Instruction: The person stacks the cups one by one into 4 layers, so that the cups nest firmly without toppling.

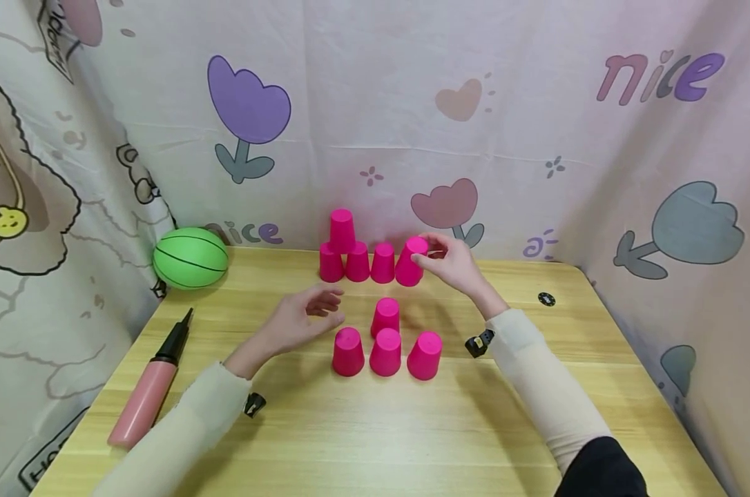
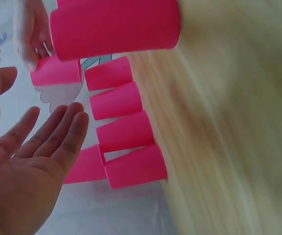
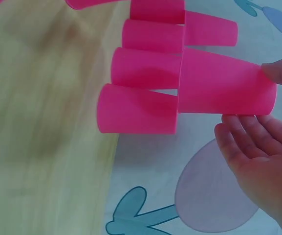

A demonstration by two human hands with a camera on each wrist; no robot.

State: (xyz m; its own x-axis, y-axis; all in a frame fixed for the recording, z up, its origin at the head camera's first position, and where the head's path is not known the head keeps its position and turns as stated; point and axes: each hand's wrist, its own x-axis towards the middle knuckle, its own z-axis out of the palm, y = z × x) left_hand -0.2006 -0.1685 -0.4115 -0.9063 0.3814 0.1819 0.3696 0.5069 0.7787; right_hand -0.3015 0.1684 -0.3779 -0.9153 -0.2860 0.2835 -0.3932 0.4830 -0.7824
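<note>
My right hand [image 1: 452, 264] pinches a pink plastic cup [image 3: 226, 83] near its closed end, thumb on one side and fingers on the other. That upside-down cup is at the right end of the back row, its rim at the tops of the two nearest row cups [image 3: 137, 108] in the right wrist view. At the row's left end, another cup [image 1: 342, 231] stands across two cups. My left hand [image 1: 300, 319] hovers with loosely bent fingers, holding nothing, left of a front group of upside-down cups [image 1: 348, 353]. One front cup [image 1: 386, 314] is behind the middle one.
A green ball [image 1: 190, 258] sits at the table's back left corner. Below it lies a pink hand pump [image 1: 143, 404] with a black nozzle. A small black disc [image 1: 546, 299] lies at the right. A printed curtain [image 1: 362, 90] hangs right behind the table's back edge.
</note>
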